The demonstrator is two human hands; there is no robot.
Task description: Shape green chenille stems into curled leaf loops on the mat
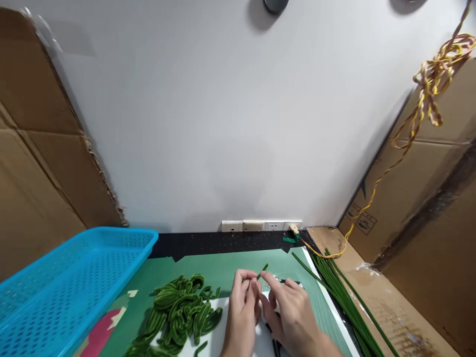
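My left hand [241, 310] pinches a short green chenille stem [265, 267], whose tip sticks up between my fingers. My right hand [292, 305] meets it from the other side, index fingertip against the stem and the other fingers curled. Most of the held piece is hidden by my fingers. Left of my hands lies a pile of bent and looped green chenille pieces [178, 307], partly over a white sheet [219, 329]. A black item [293, 283] shows behind my right hand, and another dark part below it; I cannot tell what they are.
A blue perforated basket [145, 243] stands at left. Long straight green stems [345, 302] lie at right beside the green mat [208, 263]. Sockets [253, 226] line the wall's foot, with a yellow twisted cord [375, 186] plugged in. Cardboard [420, 198] flanks both sides.
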